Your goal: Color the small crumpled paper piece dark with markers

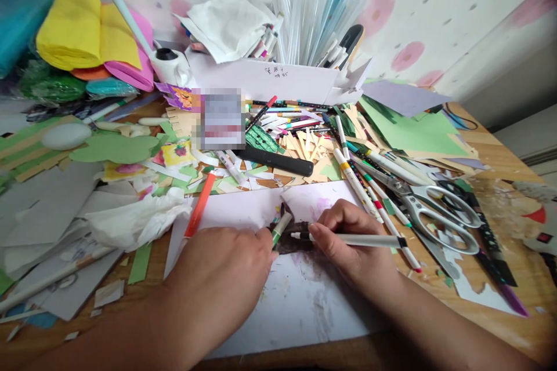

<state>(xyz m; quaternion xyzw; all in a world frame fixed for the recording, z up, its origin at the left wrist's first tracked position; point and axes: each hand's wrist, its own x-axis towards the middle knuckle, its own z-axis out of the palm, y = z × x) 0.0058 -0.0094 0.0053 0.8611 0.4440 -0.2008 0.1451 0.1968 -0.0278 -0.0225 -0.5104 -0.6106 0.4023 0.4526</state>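
Observation:
My left hand point(226, 261) is closed at the left of a stained white sheet point(304, 307), knuckles up. From its fingertips sticks a short green-and-white tube point(281, 228), perhaps a marker; the fingers hide its lower end. My right hand point(354, 258) grips a white marker point(369, 240) lying nearly level, its pale tip pointing left toward the tube. Both are over a dark brown piece point(300, 242) on the sheet; I cannot tell whether the tip touches anything. An orange-red marker point(201, 203) lies just beyond my left hand.
Silver-handled scissors point(435, 203) and loose markers point(357, 185) lie right of the sheet. A black bar-shaped tool point(278, 161) rests behind it among paper scraps. At the back stands a white box point(261, 84) with clear sticks. Crumpled tissue point(134, 217) is at left.

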